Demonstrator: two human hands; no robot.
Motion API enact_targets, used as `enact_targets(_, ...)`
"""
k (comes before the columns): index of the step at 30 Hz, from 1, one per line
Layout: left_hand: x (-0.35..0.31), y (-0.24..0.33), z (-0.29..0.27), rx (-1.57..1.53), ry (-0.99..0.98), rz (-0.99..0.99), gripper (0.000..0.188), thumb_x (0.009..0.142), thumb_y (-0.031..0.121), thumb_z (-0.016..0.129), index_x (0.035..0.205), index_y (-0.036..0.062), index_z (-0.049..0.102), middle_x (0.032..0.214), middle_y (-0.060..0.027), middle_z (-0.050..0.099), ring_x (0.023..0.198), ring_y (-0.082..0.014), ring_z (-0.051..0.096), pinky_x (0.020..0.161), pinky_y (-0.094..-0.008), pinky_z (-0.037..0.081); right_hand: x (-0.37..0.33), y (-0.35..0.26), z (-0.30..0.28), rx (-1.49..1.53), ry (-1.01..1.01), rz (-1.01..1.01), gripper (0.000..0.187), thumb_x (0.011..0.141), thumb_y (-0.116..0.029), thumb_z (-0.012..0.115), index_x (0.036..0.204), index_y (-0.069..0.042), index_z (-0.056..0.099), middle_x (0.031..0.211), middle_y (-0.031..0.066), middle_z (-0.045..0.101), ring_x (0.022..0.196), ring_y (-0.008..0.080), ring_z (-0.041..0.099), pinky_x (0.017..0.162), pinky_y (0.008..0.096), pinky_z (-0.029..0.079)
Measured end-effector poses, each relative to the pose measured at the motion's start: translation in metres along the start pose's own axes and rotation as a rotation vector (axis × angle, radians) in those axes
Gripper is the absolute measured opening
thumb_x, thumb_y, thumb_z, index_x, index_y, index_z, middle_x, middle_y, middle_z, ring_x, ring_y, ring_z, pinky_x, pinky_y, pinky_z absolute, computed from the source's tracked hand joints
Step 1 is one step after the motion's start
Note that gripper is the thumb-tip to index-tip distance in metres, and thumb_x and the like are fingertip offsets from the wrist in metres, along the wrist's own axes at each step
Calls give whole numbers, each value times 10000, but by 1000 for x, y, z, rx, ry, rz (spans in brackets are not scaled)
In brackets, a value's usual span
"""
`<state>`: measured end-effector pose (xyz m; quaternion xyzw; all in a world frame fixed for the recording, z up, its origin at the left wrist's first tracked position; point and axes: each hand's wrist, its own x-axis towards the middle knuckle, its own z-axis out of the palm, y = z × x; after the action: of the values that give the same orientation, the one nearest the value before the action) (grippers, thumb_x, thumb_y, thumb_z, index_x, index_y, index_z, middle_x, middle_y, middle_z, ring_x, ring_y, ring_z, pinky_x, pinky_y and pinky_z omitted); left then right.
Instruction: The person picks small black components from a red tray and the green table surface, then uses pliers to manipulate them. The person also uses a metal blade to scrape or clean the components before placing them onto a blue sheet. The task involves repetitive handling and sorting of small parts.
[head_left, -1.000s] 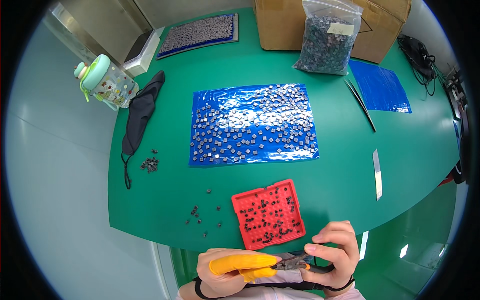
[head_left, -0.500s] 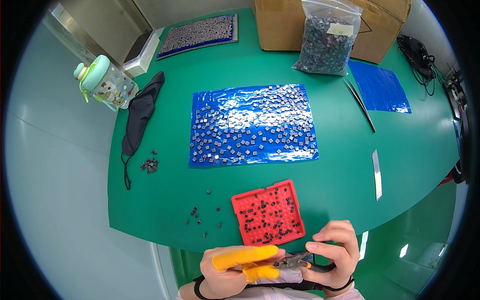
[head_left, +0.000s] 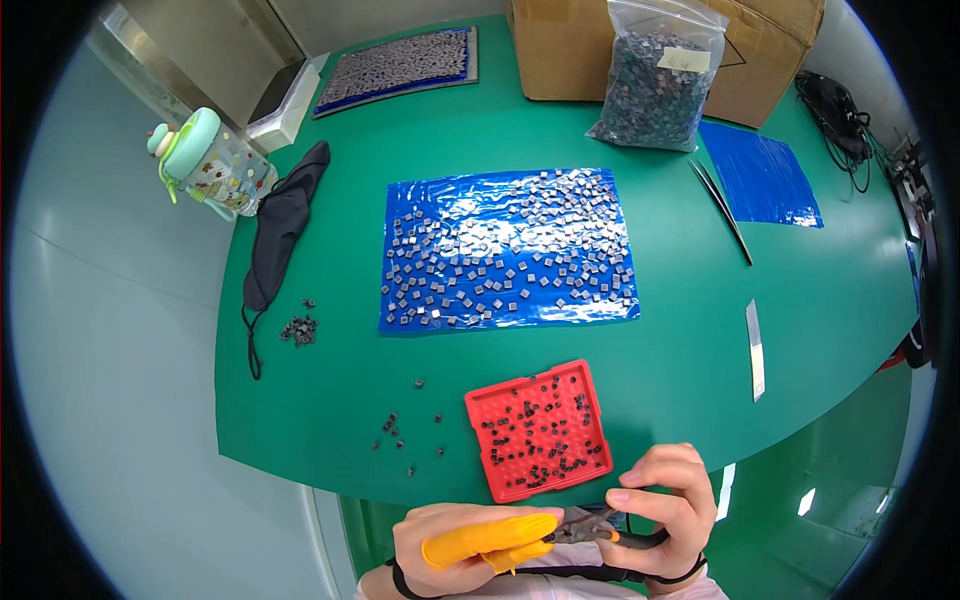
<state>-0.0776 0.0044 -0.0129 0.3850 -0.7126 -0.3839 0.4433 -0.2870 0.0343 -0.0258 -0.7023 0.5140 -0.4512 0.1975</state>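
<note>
Right hand (head_left: 680,512): grip closed on the pliers (head_left: 578,527), their nose turned left, at the near edge of the desk (head_left: 685,385). Left hand (head_left: 438,535): grip narrow, yellow-covered fingers at the nose; from my end I cannot tell whether they pinch a part. I see the red tray (head_left: 552,487) just beyond, scattered with small dark parts; farther off, a blue sheet (head_left: 450,193) with little grey squares.
</note>
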Motion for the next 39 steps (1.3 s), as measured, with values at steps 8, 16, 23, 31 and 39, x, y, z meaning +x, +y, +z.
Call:
enact_targets(8,-9,-1,11,-338,120,-348,151,772,45,743,882,-51,704,786,-91,699,550,-90,568,492,-193,413,2,1,-5,-90,9,-40,460,470,-211,796,909,-140,674,922,33,567,795,232,547,682,357,404)
enact_targets(16,-14,-14,3,-669,-124,-626,190,802,-19,700,976,-88,671,901,-159,700,769,-216,698,716,-285,578,3,5,-7,-80,6,-63,442,465,-219,778,889,-131,689,893,33,573,786,227,546,672,351,402)
enact_targets(23,0,-1,-11,-1018,27,-724,184,818,-32,673,980,-115,654,905,-206,684,813,-274,696,740,-361,598,9,6,-10,-154,17,88,429,478,-106,742,901,-97,674,910,64,575,849,271,544,702,376,451)
enact_targets(31,-3,-2,2,-302,-89,-540,213,799,25,715,1009,-4,697,892,-103,715,672,-131,671,567,-228,539,19,1,-5,-409,-102,49,470,538,-88,768,996,-124,672,1026,56,561,966,294,505,827,409,407)
enact_targets(39,9,-5,12,174,-10,-323,247,733,69,763,977,89,728,811,-66,709,561,-114,621,515,-206,490,15,2,-6,-473,-128,-22,457,535,-136,763,984,-133,677,1019,38,564,956,265,516,840,429,363)
